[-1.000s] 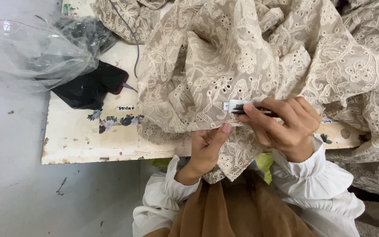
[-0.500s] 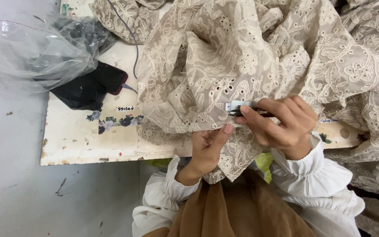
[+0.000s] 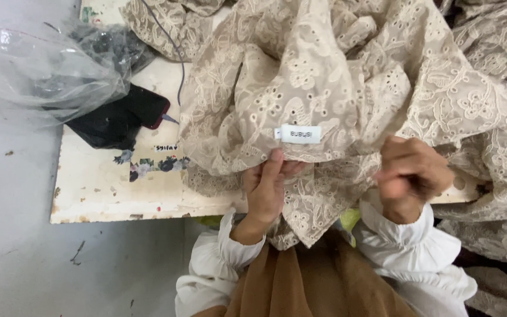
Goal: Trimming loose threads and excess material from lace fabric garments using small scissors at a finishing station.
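Observation:
A beige embroidered lace garment [image 3: 347, 76] lies heaped over the table and hangs off its near edge. A small white label [image 3: 299, 134] is sewn on a fold of it. My left hand [image 3: 267, 186] pinches the fabric just below the label, thumb on top. My right hand [image 3: 411, 176] is off to the right of the label, blurred. Its fingers are curled inward against the fabric's edge, and what they enclose is hidden. White gathered cuffs cover both wrists.
The worn white table [image 3: 112, 194] carries a dark phone [image 3: 142, 108] on black cloth, a thin cable [image 3: 174, 41] and a clear plastic bag [image 3: 36, 76] at the left. More lace fabric [image 3: 500, 176] is piled at the right. Grey floor [image 3: 13, 246] lies to the left.
My right hand has let go of the label and pulled away to the right. The label now shows in full. My left hand still grips the fabric beneath it.

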